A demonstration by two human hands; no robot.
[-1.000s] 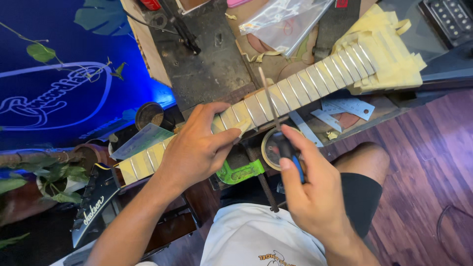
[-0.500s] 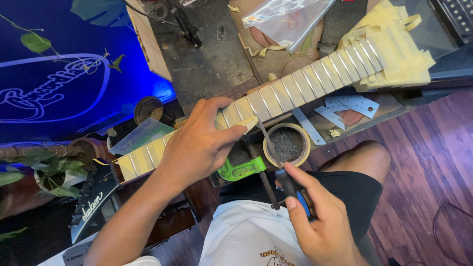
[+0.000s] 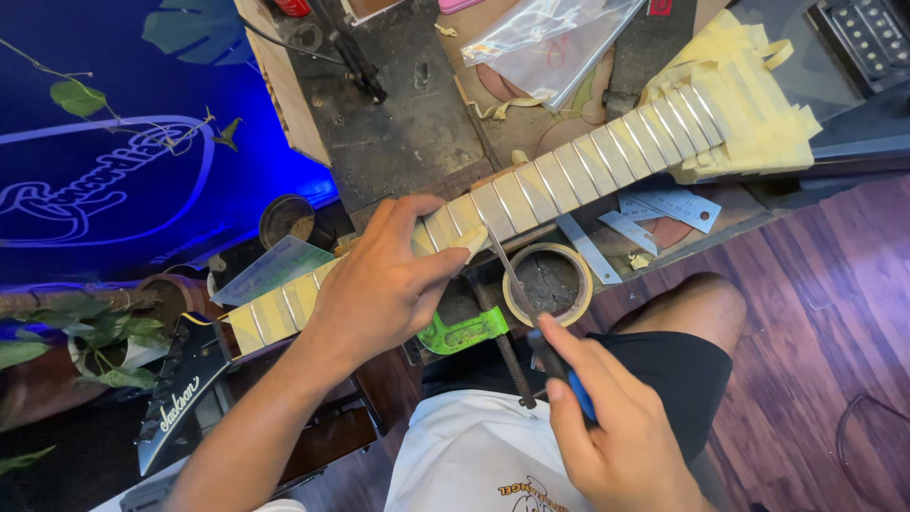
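Since the earlier frame the right hand (image 3: 621,441) has dropped toward the lap, drawing the file (image 3: 517,284) back so only its tip meets the guitar neck (image 3: 559,175). Its fingers are closed around the blue handle. The left hand (image 3: 379,289) lies on the neck, fingers curled over the near edge, thumb pressing the taped fretboard. The neck spans the worktop (image 3: 408,142), its body end wrapped in masking tape. It looks stiff and fairly heavy, best steadied from above as now; the thin file seems rigid and light. A tape roll (image 3: 548,283) sits just below the neck. The headstock (image 3: 180,389) is partly cut off, and the file's handle is mostly hidden.
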